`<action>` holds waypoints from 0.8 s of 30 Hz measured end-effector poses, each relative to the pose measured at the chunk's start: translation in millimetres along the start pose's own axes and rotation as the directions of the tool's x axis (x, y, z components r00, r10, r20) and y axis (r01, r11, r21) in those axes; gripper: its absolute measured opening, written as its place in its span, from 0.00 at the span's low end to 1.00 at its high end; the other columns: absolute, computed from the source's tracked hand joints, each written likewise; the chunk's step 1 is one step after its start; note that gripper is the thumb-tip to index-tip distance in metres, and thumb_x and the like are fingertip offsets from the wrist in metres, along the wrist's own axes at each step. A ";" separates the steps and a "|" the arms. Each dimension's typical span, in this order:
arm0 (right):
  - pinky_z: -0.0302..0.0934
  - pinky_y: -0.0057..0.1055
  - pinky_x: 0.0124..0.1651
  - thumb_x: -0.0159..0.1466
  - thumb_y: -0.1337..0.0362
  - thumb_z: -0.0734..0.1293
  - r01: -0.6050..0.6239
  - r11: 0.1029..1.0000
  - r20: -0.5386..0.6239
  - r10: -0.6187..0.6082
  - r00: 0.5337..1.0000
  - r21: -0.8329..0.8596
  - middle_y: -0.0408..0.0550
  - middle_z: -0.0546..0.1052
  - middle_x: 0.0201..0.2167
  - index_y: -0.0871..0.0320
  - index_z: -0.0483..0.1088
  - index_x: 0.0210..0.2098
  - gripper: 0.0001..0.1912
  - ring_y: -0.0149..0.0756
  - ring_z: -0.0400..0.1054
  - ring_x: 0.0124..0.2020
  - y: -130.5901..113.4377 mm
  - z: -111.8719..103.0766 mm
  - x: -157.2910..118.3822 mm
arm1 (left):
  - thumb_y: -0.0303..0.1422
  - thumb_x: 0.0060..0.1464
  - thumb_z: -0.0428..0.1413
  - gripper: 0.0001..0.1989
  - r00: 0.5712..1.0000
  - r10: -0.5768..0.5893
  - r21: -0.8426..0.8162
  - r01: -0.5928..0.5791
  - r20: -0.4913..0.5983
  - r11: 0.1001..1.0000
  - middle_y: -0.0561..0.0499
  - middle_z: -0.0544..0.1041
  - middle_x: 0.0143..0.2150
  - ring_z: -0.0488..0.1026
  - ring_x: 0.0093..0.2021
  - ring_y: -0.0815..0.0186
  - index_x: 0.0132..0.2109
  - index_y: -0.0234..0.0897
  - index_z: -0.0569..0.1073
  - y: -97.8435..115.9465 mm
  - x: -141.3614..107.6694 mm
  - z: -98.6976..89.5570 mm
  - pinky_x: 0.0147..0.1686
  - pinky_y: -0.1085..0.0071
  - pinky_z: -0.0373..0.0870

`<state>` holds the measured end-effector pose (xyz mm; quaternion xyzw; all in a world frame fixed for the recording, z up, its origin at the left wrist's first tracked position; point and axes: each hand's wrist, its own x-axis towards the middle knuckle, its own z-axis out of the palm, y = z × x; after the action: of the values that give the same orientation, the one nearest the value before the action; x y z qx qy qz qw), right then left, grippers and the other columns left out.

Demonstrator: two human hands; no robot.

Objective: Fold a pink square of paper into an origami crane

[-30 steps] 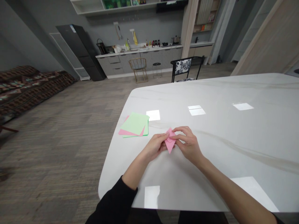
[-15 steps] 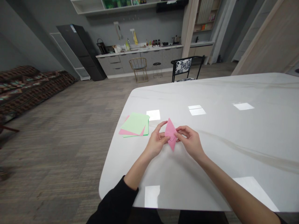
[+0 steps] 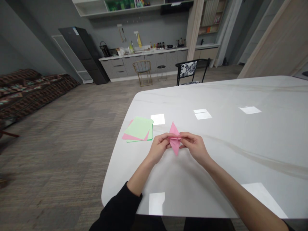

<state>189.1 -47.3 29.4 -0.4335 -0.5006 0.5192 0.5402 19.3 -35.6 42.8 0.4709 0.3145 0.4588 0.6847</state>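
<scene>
Left hand (image 3: 158,148): grip clamped on the folded pink paper (image 3: 174,130), mid-frame
Right hand (image 3: 194,147): grip clamped on the same paper
Beside them: green and pink sheets (image 3: 139,128) on the white marble surface (image 3: 228,99), left of the hands

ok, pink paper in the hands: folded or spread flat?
Folded: the pink paper is a pointed diamond with layered flaps, between the left hand and right hand.

The left hand (image 3: 158,148) and right hand (image 3: 195,147) pinch a folded pink paper (image 3: 175,147) above the white bench (image 3: 216,179), near a stack of green and pink sheets (image 3: 139,128).
</scene>
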 end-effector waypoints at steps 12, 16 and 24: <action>0.72 0.36 0.40 0.59 0.56 0.69 -0.094 0.995 0.014 0.093 0.996 0.045 0.47 0.75 0.37 0.58 0.72 0.32 0.11 0.37 0.72 0.38 -1.3 8.1 -5.1 | 0.31 0.43 0.65 0.12 0.975 0.031 0.178 0.009 -0.222 0.984 0.46 0.80 0.32 0.75 0.32 0.65 0.37 0.31 0.78 -15.4 5.3 -0.3 0.35 0.71 0.69; 0.71 0.35 0.34 0.53 0.56 0.74 -0.167 0.982 -0.049 0.172 0.984 0.091 0.43 0.75 0.34 0.56 0.66 0.36 0.17 0.33 0.72 0.30 2.7 13.3 -6.3 | 0.30 0.43 0.66 0.16 0.974 0.086 0.090 -0.068 -0.211 0.994 0.51 0.78 0.30 0.74 0.29 0.68 0.39 0.35 0.71 -16.0 5.2 3.5 0.32 0.73 0.68; 0.65 0.32 0.36 0.57 0.55 0.71 -0.033 0.999 -0.053 0.032 0.998 -0.021 0.44 0.75 0.27 0.58 0.71 0.31 0.12 0.34 0.69 0.30 9.9 9.4 -3.4 | 0.35 0.44 0.66 0.17 0.961 0.008 0.034 0.001 -0.277 0.999 0.50 0.79 0.31 0.74 0.30 0.68 0.40 0.34 0.71 -16.3 6.0 0.7 0.36 0.71 0.70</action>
<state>178.7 -50.4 20.4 -0.4610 -0.4847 0.5109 0.5399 27.6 -32.6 27.9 0.4140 0.4140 0.5160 0.6253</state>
